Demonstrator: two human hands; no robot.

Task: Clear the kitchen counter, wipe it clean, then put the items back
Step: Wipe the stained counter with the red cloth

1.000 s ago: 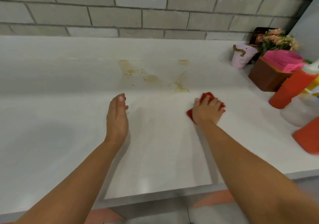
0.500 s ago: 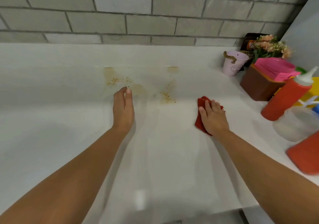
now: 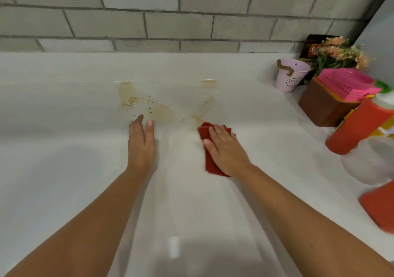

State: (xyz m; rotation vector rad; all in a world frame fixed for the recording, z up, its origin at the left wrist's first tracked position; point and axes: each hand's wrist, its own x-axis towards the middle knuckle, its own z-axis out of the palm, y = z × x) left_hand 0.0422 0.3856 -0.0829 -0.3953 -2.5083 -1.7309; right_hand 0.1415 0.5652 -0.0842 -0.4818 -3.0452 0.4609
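Note:
A white kitchen counter (image 3: 64,170) carries brownish stains with crumbs (image 3: 145,106) near its back, and a second streak of stain (image 3: 204,108) to the right. My right hand (image 3: 226,148) presses flat with straight fingers on a red cloth (image 3: 210,163), just below the right-hand streak. My left hand (image 3: 141,142) rests on the counter with straight fingers, its fingertips at the lower edge of the left stain. It holds nothing.
At the right stand a pink bucket (image 3: 291,75), a brown box (image 3: 326,106) with a pink basket (image 3: 345,82), flowers (image 3: 341,52), a dark packet (image 3: 312,48), a red squeeze bottle (image 3: 358,127), a clear container (image 3: 368,161) and another red item (image 3: 381,204). A grey brick wall (image 3: 170,20) backs the counter.
My right hand has slid the red cloth to the left and toward the right stain. My left hand moved forward to the edge of the left stain. The camera moved closer.

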